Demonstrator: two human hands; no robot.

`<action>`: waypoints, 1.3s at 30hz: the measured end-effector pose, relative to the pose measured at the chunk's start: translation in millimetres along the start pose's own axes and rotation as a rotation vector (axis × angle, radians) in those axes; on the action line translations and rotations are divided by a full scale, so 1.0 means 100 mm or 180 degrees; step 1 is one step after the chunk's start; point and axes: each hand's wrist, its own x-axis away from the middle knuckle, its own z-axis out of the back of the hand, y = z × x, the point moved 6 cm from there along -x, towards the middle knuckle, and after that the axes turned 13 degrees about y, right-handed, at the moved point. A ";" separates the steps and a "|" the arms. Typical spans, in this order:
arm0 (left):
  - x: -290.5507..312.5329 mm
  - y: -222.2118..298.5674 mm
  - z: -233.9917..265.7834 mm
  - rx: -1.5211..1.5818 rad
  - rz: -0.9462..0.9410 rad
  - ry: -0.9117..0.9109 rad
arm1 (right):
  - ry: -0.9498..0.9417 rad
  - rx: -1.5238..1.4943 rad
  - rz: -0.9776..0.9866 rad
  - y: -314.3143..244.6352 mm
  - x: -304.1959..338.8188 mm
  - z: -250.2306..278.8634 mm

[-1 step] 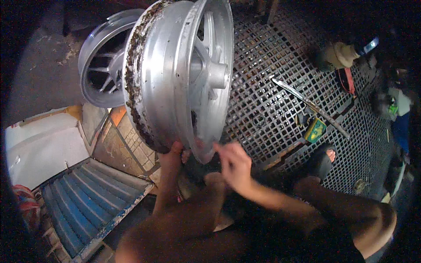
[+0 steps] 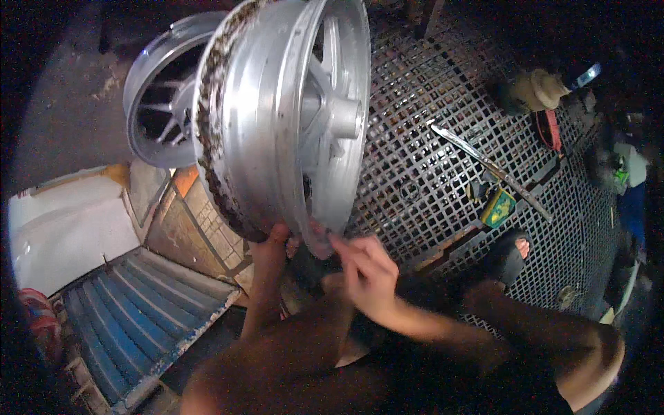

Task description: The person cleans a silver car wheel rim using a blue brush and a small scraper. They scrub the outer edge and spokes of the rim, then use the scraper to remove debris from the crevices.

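A silver spoked wheel rim (image 2: 252, 124) stands upright before me, with dark, crusty residue along its left edge. My left hand (image 2: 271, 245) grips the rim's bottom, thumb against the barrel and its other fingers partly hidden beneath. At the lower right edge is my right hand (image 2: 370, 270), fingers curled together and the index fingertip against the metal. Motion blurs that hand, and whatever it may pinch cannot be made out.
Behind it on the left stands a second silver wheel rim (image 2: 153, 149). A blue slatted panel (image 2: 142, 311) lies lower left. On the perforated mat (image 2: 408, 166) rest a metal bar (image 2: 491, 167), a green-and-yellow packet (image 2: 498, 207) and a red-handled item (image 2: 548, 130).
My right hand has shifted slightly down and left along the rim's lower edge. My left hand keeps its grip, and the wheel rim has barely moved.
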 end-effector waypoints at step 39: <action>0.23 -0.56 0.33 -0.2120 -0.0796 -0.1035 | -0.0903 -0.0433 0.0580 0.47 -0.05 0.02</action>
